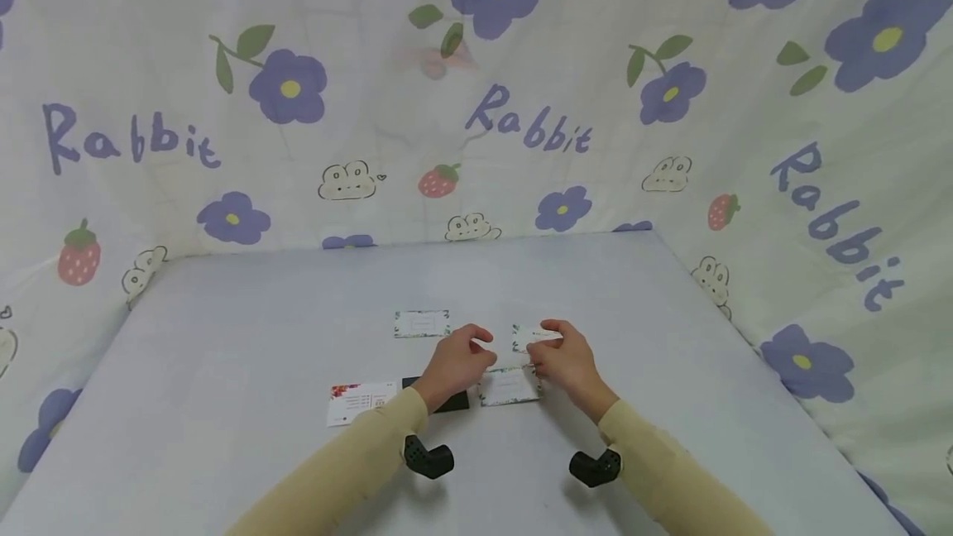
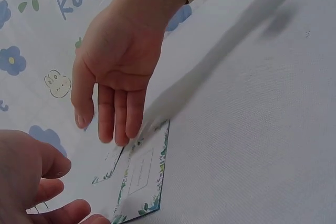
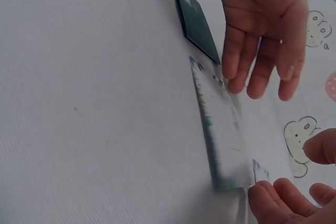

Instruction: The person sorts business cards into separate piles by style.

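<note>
My left hand (image 1: 456,361) hovers above a black card (image 1: 451,402), thumb and fingers apart with nothing between them. My right hand (image 1: 572,364) is held over a white leaf-bordered card (image 1: 524,339), hiding its right part. Nearer me lies another leaf-bordered card (image 1: 510,387), between the two hands. In the right wrist view the right fingertips (image 3: 261,192) are right by that near card's end (image 3: 223,135), with the thumb well apart. The left wrist view shows the right fingers hanging straight down behind the near card (image 2: 142,174).
A third leaf-bordered card (image 1: 422,323) lies farther back on the left. At front left a white card with red flowers (image 1: 361,404) is partly behind the left sleeve (image 1: 350,461). The white tabletop (image 1: 246,337) meets a patterned curtain (image 1: 387,122) at the back and sides.
</note>
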`<state>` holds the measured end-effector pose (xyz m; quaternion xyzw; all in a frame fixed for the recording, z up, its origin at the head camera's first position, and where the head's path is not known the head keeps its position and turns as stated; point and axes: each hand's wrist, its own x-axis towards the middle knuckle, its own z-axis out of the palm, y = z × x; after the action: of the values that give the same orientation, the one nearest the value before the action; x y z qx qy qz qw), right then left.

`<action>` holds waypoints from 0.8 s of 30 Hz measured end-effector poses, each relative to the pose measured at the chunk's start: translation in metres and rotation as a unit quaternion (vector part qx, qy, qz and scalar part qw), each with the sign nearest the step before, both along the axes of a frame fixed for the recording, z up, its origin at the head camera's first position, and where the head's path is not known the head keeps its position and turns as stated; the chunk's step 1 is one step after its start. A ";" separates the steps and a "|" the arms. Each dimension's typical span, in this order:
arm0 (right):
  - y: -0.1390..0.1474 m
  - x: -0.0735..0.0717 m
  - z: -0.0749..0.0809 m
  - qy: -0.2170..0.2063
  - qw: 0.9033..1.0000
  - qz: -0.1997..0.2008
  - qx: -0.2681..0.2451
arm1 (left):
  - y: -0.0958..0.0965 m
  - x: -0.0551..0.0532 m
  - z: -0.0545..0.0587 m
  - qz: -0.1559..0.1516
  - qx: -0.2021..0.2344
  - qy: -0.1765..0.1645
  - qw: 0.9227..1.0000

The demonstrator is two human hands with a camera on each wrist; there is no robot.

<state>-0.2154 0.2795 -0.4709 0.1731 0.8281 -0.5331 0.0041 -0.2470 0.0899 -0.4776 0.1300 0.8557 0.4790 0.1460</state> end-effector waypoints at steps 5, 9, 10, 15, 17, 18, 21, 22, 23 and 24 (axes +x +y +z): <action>0.013 0.004 0.009 0.010 1.000 -0.006 0.003 | -0.006 -0.001 -0.003 0.001 0.010 0.001 1.000; 0.026 0.010 0.012 0.001 1.000 -0.013 0.001 | -0.016 -0.001 0.000 0.006 0.015 0.002 1.000; 0.029 0.011 0.012 -0.002 1.000 -0.013 0.002 | -0.020 -0.001 0.002 0.009 0.016 0.004 1.000; 0.043 0.019 0.011 -0.013 1.000 -0.015 0.004 | -0.044 -0.008 0.007 0.032 0.018 0.016 0.999; 0.047 0.022 0.011 -0.017 1.000 -0.015 0.002 | -0.054 -0.011 0.009 0.045 0.014 0.014 0.999; 0.049 0.023 0.011 -0.019 1.000 -0.015 0.002 | -0.060 -0.012 0.010 0.051 0.012 0.013 0.999; 0.054 0.026 0.011 -0.024 1.000 -0.013 0.002 | -0.078 -0.014 0.012 0.069 0.012 0.000 0.998; 0.055 0.027 0.011 -0.026 1.000 -0.013 0.002 | -0.084 -0.015 0.013 0.076 0.012 -0.003 0.997; 0.057 0.028 0.012 -0.028 1.000 -0.013 0.004 | -0.089 -0.015 0.013 0.082 0.012 -0.006 0.997; 0.058 0.029 0.012 -0.031 0.999 -0.012 0.007 | -0.095 -0.016 0.013 0.087 0.013 -0.007 0.996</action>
<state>-0.1860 0.3380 -0.4590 0.1991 0.8292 -0.5218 0.0220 -0.2627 -0.0047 -0.4648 0.0534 0.8565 0.5018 0.1083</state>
